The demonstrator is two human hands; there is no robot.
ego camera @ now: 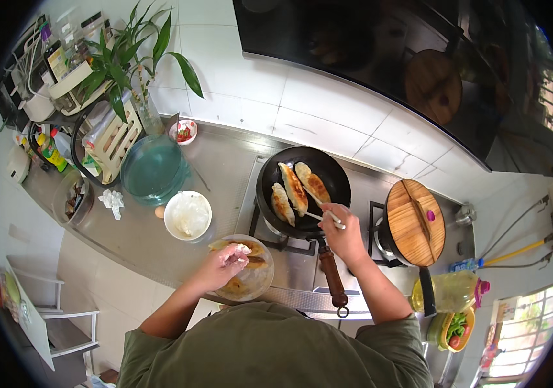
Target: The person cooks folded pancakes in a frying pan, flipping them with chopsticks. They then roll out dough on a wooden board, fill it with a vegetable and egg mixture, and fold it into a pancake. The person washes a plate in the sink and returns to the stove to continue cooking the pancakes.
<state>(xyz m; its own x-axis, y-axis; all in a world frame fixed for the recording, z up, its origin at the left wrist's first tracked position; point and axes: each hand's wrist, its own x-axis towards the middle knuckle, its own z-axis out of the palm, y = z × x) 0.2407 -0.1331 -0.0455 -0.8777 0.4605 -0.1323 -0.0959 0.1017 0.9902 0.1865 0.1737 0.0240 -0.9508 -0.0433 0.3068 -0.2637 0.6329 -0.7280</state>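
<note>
My right hand (340, 234) grips a pair of light chopsticks (316, 199) over a black frying pan (337, 179). Three long browned dumplings lie in it: a left one (282, 203), a middle one (293, 189) and a right one (312, 182). The chopstick tips are at the middle and right dumplings. A turned wooden handle (329, 271) points from the pan towards me. Loosely curled, my left hand (225, 264) hovers above a plate (262, 281) of browned, flat food. White, doughy residue coats its fingertips, and I see no object in it.
A wok with a wooden lid (414, 223) stands on the right burner, near an oil bottle (451, 293). Left of the pan are a white bowl (188, 216), teal glass bowl (152, 169), egg (160, 212) and crumpled tissue (111, 202). A dark range hood (354, 43) overhangs the stove.
</note>
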